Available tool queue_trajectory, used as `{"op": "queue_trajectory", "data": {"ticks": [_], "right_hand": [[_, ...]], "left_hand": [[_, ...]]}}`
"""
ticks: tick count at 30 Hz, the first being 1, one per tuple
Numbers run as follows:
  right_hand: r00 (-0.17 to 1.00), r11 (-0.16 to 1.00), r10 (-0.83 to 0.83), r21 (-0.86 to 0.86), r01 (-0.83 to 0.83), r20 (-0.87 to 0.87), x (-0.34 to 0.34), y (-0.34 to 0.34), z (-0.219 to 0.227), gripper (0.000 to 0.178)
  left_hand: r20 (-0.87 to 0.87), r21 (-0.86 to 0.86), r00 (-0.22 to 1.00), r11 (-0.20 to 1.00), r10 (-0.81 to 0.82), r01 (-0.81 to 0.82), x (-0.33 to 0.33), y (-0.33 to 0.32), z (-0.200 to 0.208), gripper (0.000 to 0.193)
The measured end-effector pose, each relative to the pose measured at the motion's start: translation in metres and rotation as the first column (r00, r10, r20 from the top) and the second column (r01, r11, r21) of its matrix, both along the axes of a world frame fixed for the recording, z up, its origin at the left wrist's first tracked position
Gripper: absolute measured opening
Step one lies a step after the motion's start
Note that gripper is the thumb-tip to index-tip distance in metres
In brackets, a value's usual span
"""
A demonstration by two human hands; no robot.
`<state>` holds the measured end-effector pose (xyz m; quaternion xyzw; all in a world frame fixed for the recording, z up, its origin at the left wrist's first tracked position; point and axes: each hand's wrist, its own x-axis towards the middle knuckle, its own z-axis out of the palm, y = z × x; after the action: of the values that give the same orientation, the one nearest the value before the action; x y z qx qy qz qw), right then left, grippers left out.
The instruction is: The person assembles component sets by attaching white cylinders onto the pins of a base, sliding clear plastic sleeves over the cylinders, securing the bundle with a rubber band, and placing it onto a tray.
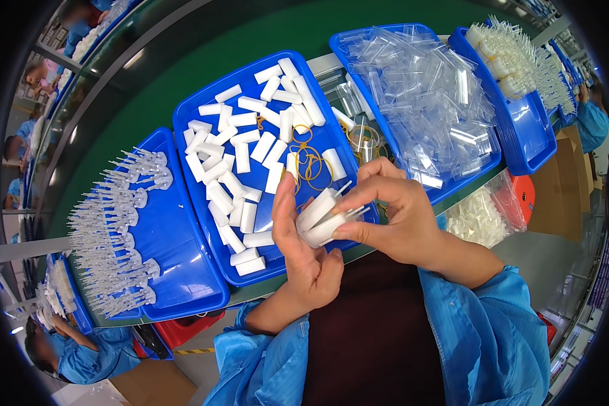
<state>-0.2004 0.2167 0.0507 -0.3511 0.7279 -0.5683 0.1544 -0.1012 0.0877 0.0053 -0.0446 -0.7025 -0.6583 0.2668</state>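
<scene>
Close to my body I hold a small group of white cylinders [320, 220] with thin pale sticks poking out of their right ends. My left hand [306, 267] cups them from the left, its fingers pointing up and its thumb below. From the right, my right hand [400, 215] pinches their stick ends between thumb and fingers. Just beyond, a blue tray [264, 61] carries many loose white cylinders [241, 157] and several tan rubber bands [310, 164]. How the sticks join the cylinders is partly hidden by my fingers.
At left, a blue tray [189, 271] holds clusters of spiky white sticks [111, 237]. Clear plastic sleeves [419, 95] fill a tray at right; beyond it stand stacked blue trays [524, 125] and banded white bundles [497, 57]. A bag of white pieces [480, 216] lies below. Co-workers sit around.
</scene>
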Motion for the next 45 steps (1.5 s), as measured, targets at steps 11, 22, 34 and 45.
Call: {"op": "queue_trajectory", "data": {"ticks": [11,22,34,45], "right_hand": [[0.997,0.990,0.068,-0.125,-0.064,0.031,-0.004,0.001,0.004,0.024],[0.909,0.987,0.158,0.024,-0.161,-0.386,0.001,0.002,0.007,0.019],[0.450,0.882,0.187,0.351,0.315,-0.873,-0.141,-0.026,0.018,0.018],[0.645,0.351,0.515,0.825,0.442,-0.565,-0.183,-0.068,0.020,0.024]], "left_hand": [[-0.236,0.158,0.971,0.986,-0.022,0.061,0.000,-0.002,0.003,0.069],[0.100,0.420,0.961,0.887,-0.257,0.193,0.003,-0.014,0.008,0.028],[0.166,0.611,0.962,0.788,-0.214,0.070,0.003,-0.011,0.008,0.027],[0.184,0.572,0.960,0.818,-0.211,0.070,0.006,-0.013,0.011,0.028]]}}
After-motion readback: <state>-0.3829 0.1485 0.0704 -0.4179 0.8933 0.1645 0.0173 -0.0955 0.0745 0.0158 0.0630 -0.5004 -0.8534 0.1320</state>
